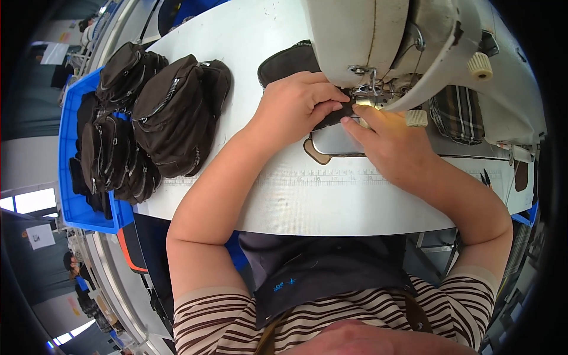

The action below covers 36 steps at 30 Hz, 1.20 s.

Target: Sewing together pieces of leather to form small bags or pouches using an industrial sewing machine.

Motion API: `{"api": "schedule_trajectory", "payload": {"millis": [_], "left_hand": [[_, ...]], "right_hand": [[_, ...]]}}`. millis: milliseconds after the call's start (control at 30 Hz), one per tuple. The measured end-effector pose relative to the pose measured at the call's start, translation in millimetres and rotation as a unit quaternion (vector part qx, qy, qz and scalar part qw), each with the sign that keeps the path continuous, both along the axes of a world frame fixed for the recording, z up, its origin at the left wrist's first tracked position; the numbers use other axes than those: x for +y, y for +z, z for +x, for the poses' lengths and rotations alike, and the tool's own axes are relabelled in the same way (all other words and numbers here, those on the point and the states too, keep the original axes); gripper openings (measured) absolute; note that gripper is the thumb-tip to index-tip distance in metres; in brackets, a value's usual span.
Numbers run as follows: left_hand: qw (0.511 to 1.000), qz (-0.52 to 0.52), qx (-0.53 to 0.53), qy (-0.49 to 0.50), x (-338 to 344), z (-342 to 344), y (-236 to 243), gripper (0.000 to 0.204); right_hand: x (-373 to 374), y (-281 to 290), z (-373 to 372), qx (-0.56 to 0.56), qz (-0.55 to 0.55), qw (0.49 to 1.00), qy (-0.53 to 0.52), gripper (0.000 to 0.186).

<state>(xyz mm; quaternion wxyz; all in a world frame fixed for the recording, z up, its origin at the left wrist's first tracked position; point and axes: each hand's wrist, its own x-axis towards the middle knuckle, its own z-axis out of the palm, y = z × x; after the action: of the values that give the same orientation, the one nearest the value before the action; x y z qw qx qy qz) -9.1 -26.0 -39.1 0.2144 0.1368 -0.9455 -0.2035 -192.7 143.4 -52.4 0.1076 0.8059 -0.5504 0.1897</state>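
Note:
A dark brown zippered fabric piece [290, 64] lies beside the sewing machine head, its edge running in toward the needle. My left hand [299, 106] is closed on the fabric, thumb and forefinger pinching it just left of the presser foot [370, 89]. To the right of that pinch is my right hand [393, 142], thumb and forefinger stretched out and apart, tips at the fabric's edge near the lit needle plate. Its other fingers are mostly hidden. The machine head [361, 35] covers part of the fabric.
On the left, several dark brown zippered bags fill a blue bin [71, 204]; a larger bag [174, 115] rests on the white table [284, 207]. Plaid fabric [457, 115] sits under the machine arm at right. A printed ruler strip [331, 176] crosses the table.

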Motion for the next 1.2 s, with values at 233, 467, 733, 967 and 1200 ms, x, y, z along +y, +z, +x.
{"api": "schedule_trajectory", "payload": {"millis": [233,467,733,967,1200], "left_hand": [[1.000,0.003,-0.006,0.008,2.3,-1.3,3.7,0.011],[1.000,0.007,-0.014,0.025,2.6,-3.7,0.7,0.010],[1.000,-0.007,0.003,0.024,1.3,-3.4,0.4,0.010],[0.998,0.055,-0.009,0.025,4.8,-3.7,2.3,0.013],[0.996,0.034,-0.027,0.073,15.7,-3.6,1.9,0.016]], "right_hand": [[-2.3,-5.1,-0.9,-0.007,-0.001,1.000,-0.012,0.048],[-5.1,-0.5,1.3,-0.014,-0.008,0.999,-0.038,0.043],[-6.8,1.8,0.8,-0.053,-0.008,0.998,-0.030,0.041],[-8.5,1.1,-3.8,-0.100,-0.008,0.995,-0.002,0.040],[-7.0,0.6,-6.2,-0.081,-0.019,0.997,0.001,0.042]]}}
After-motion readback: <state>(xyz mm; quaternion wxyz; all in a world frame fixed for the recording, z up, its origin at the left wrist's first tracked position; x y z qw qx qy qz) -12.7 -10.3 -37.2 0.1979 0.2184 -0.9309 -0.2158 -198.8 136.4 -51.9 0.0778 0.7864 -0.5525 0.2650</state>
